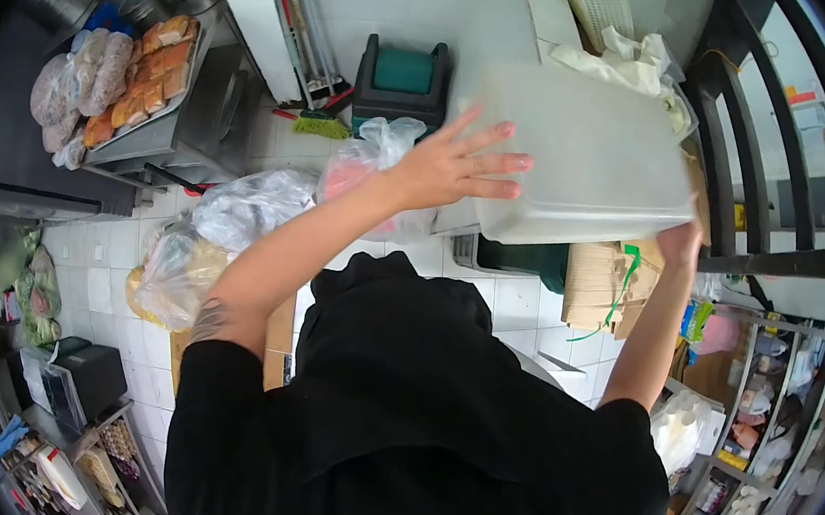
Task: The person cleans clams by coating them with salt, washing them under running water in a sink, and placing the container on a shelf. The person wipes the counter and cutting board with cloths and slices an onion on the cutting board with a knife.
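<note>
A large translucent plastic bin (594,161) is in front of me at the upper right, tilted, with its flat side facing me. My left hand (463,162) is at the bin's left side with its fingers spread; whether the fingertips touch it is hard to tell. At the bin's lower right corner, my right hand (678,243) supports the edge, its fingers partly hidden behind the bin. White cloth or bags (643,71) lie behind the bin's top edge, beside a cream perforated basket (598,6).
Left, a metal table (196,114) bears bagged food and bread-like blocks. Filled plastic bags (257,206) and flattened cardboard (596,282) are on the tiled floor. A black railing (784,261) stands at right, above crowded shelves (770,396). Brooms (321,125) lean near a green-black container (401,80).
</note>
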`<action>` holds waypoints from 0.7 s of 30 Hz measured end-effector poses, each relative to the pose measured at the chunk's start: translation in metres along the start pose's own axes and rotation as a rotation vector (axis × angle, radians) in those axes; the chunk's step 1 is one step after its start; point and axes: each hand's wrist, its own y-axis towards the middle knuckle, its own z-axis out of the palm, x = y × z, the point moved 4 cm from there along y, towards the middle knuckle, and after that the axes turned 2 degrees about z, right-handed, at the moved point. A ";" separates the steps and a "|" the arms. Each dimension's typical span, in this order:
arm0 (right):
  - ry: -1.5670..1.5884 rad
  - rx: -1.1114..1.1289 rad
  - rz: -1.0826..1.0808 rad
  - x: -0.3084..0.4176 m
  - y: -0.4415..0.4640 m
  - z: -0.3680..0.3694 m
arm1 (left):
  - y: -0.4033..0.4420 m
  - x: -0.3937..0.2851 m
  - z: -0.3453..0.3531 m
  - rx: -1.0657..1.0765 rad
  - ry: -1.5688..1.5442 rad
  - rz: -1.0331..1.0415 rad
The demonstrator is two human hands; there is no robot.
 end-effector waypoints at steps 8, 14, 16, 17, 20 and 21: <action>-0.104 -0.467 -0.205 -0.047 -0.028 -0.017 | -0.021 -0.041 0.043 0.000 -0.243 -0.138; -0.607 -0.317 -0.107 -0.035 0.006 0.005 | -0.031 -0.027 0.017 -0.004 -0.194 -0.249; -0.636 -0.244 -0.146 -0.024 -0.006 0.064 | -0.036 -0.042 -0.026 -0.084 -0.145 -0.282; -0.651 -0.195 -0.160 -0.020 -0.009 0.097 | -0.042 -0.050 -0.052 -0.152 -0.126 -0.282; -0.675 -0.019 -0.189 -0.022 -0.021 0.193 | -0.070 -0.077 -0.131 -0.071 0.063 -0.456; -0.681 0.044 -0.196 -0.026 -0.028 0.227 | -0.083 -0.084 -0.152 -0.085 0.136 -0.496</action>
